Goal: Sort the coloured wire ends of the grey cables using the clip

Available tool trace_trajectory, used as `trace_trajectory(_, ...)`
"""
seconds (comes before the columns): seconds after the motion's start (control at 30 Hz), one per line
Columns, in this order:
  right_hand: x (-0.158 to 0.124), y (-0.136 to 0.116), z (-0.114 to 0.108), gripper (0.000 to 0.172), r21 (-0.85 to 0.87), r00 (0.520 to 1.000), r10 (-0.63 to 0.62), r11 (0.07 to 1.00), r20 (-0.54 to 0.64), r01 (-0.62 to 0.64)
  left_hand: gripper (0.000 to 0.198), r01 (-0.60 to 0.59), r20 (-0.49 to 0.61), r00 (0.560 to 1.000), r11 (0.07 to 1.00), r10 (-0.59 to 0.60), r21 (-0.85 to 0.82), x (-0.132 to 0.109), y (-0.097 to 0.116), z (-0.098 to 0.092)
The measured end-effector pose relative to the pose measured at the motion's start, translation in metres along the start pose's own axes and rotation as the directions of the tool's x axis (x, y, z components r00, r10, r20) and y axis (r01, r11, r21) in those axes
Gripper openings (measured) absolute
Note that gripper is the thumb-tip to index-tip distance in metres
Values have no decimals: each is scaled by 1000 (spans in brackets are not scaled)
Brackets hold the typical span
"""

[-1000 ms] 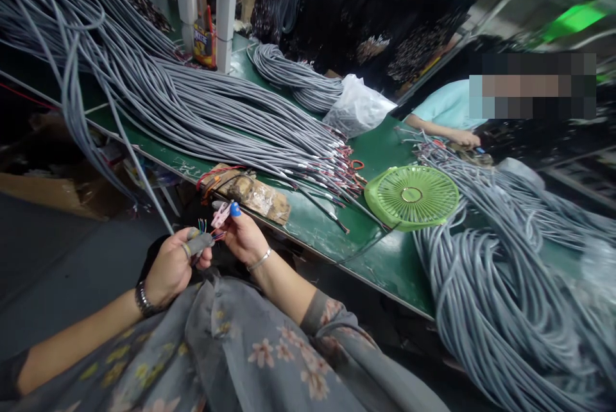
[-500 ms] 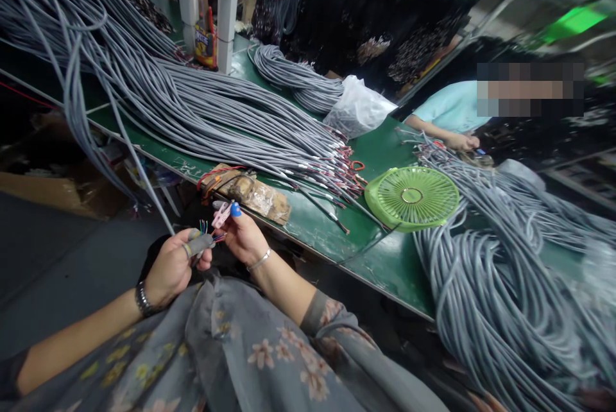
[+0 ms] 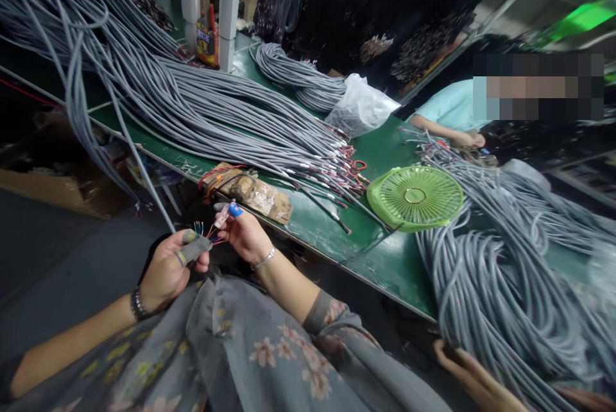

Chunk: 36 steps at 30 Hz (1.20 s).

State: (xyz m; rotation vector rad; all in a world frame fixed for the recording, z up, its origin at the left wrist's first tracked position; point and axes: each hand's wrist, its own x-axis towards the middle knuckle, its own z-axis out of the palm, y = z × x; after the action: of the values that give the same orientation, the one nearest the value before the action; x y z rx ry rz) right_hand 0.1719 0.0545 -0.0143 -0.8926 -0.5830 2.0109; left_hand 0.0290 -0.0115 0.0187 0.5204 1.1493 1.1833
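My left hand (image 3: 168,264) is closed around the end of a grey cable (image 3: 151,187), which runs up and left to the table. Thin coloured wires (image 3: 212,232) fan out of the cable's end, between my two hands. My right hand (image 3: 250,239) pinches a small pale-pink tool (image 3: 222,216) whose exact kind I cannot make out. Blue wrapping covers my right thumb. Orange wires reach up to the tool's lower end; whether it grips them is too small to tell. Grey wrapping shows on my left fingers.
A green table (image 3: 308,213) carries a long bundle of grey cables (image 3: 231,117), a taped block (image 3: 255,190) at its edge and a green fan (image 3: 416,197). More cables (image 3: 486,283) hang at right, near another person's hand (image 3: 474,373). A co-worker (image 3: 445,107) sits opposite.
Orange wires now stand apart from the others, stretched toward the pink tool. My left hand has shifted slightly left. Another person's hand has come in at lower right by the hanging cables.
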Motion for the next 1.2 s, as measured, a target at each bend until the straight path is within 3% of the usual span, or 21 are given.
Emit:
trace_trajectory(0.33, -1, 3, -1, 42, -40, 998, -63, 997, -19, 62, 26, -12, -58, 998, 1000, 11, -25, 8, 1, 7)
trace_trajectory(0.5, 6, 7, -2, 50, 24, 999, -33, 999, 12, 33, 27, -4, -43, 999, 1000, 3, -12, 7, 1, 8)
trace_trajectory(0.87, 12, 12, 6, 38, 132, 993, -48, 989, -104, 61, 26, -14, -35, 999, 999, 15, 36, 7, -4, 5)
trace_trajectory(1.03, 8, 13, 3, 46, 105, 998, -20, 994, -57, 26, 27, -30, -29, 999, 999, 31, 28, 6, -5, 1)
trace_trajectory(1.2, -1, 14, -8, 53, -88, 991, 89, 993, 98, -81, 28, -42, -15, 999, 998, 43, 44, 4, -7, -4)
